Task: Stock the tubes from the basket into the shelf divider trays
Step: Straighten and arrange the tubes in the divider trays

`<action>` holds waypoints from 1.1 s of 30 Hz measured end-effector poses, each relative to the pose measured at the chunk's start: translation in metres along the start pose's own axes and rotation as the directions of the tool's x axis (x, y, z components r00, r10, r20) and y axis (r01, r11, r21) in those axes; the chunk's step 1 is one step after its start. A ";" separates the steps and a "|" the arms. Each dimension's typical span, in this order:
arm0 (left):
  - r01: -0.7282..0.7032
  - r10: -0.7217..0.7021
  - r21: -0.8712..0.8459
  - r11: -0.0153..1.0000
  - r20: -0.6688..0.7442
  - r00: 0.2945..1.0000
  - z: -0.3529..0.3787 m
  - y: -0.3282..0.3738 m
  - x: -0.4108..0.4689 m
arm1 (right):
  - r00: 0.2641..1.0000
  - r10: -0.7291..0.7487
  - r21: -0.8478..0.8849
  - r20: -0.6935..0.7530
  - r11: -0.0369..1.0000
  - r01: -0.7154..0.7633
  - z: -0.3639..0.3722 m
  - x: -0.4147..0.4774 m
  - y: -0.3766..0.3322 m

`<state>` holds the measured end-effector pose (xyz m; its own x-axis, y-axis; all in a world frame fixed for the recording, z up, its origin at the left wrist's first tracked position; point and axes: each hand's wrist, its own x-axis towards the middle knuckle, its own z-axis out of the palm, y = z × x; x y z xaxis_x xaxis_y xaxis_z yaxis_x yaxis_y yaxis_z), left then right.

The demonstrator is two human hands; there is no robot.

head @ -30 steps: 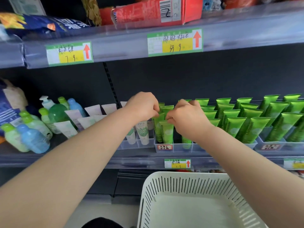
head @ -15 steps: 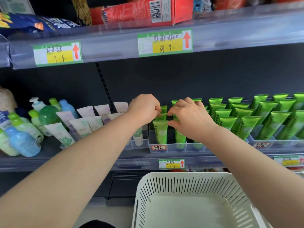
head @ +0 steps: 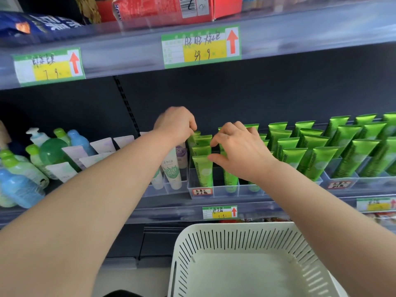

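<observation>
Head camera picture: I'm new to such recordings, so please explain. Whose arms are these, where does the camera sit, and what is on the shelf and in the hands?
There is no machine here. A person wears one camera on the head, looking forward and down, so both bare arms reach out from the viewer. The left hand pinches the tops of green tubes at the back of a row in a clear tray on the shelf. The right hand touches the front tubes' tops with bent fingers; whether it grips one is unclear. To their left stand white tubes and bottles. Below is a white basket; the part in view holds nothing.
</observation>
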<state>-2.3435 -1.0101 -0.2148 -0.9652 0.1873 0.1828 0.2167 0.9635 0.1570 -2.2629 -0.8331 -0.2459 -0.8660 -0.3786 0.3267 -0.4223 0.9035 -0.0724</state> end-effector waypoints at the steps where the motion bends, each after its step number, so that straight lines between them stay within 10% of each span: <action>1: -0.004 0.004 0.022 1.000 -0.004 1.000 0.001 0.001 0.003 | 1.000 -0.006 0.001 0.004 1.000 0.006 0.000 -0.001 0.002; 33: -0.069 0.064 -0.075 0.995 -0.071 0.995 -0.007 0.023 -0.016 | 0.998 -0.033 -0.044 0.053 0.998 0.036 -0.010 -0.024 0.011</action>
<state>-2.3217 -0.9926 -0.2076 -0.9364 0.2345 0.2611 0.2936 0.9311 0.2167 -2.2443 -0.8118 -0.2450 -0.8643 -0.4186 0.2789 -0.4408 0.8974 -0.0191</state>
